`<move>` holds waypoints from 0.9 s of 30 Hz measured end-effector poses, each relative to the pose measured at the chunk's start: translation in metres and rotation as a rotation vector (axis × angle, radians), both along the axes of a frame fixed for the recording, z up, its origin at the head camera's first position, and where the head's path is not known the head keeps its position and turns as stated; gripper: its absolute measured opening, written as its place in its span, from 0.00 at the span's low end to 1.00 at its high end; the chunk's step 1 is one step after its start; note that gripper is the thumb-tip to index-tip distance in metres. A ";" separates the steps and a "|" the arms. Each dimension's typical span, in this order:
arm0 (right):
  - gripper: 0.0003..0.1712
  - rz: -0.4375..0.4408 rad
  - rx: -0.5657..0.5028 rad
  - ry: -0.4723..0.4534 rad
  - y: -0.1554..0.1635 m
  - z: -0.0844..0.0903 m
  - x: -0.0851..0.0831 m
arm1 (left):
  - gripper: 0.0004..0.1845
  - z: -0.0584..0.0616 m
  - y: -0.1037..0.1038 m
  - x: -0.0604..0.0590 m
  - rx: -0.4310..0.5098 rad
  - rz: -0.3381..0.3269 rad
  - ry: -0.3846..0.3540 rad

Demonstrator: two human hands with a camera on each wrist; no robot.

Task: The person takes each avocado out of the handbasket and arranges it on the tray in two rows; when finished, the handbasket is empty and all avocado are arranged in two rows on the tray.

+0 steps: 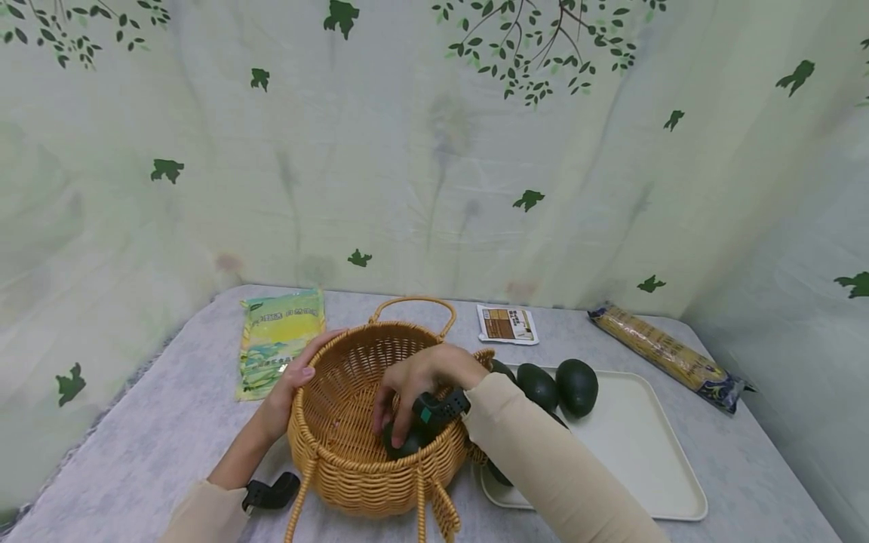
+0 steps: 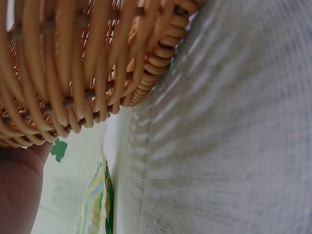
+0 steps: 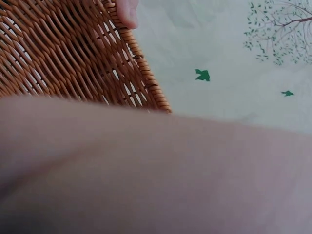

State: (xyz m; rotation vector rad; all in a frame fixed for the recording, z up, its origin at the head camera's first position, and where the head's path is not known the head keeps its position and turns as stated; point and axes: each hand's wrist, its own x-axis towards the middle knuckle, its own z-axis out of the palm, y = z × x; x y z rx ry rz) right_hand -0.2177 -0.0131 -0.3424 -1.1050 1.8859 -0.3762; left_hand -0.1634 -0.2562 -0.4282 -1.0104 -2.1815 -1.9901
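Observation:
A round wicker basket (image 1: 366, 486) stands in front of me, its far handle upright. My left hand (image 1: 288, 388) grips its left rim, thumb over the edge; the thumb (image 3: 127, 12) also shows in the right wrist view. Inside the basket, at its right side, my right hand (image 1: 424, 377) holds a dark green avocado (image 1: 405, 450) with bent fingers. Part of that fruit is hidden by the fingers and the wrist camera. More avocados (image 1: 577, 387) lie on a white tray (image 1: 682, 452) to the right, partly covered by my right forearm.
Behind my left hand lies a green and yellow packet (image 1: 281, 343). A small brown and white packet (image 1: 507, 324) is at the back. A long bag of noodles (image 1: 668, 354) lies at the back right. Leaf-printed cloth surrounds the table (image 1: 136, 452).

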 end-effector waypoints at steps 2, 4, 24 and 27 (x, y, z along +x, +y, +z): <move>0.21 0.018 -0.046 0.002 0.000 -0.001 -0.002 | 0.33 0.001 0.001 0.000 0.004 0.000 -0.003; 0.23 0.033 -0.101 0.013 -0.001 -0.001 -0.005 | 0.33 0.003 0.002 0.001 0.008 0.000 -0.004; 0.33 0.009 -0.125 0.164 -0.004 -0.005 -0.006 | 0.33 0.004 0.003 0.001 0.013 0.009 -0.013; 0.35 0.019 -0.077 0.171 -0.004 -0.005 -0.006 | 0.33 0.004 0.003 0.001 0.008 0.022 -0.008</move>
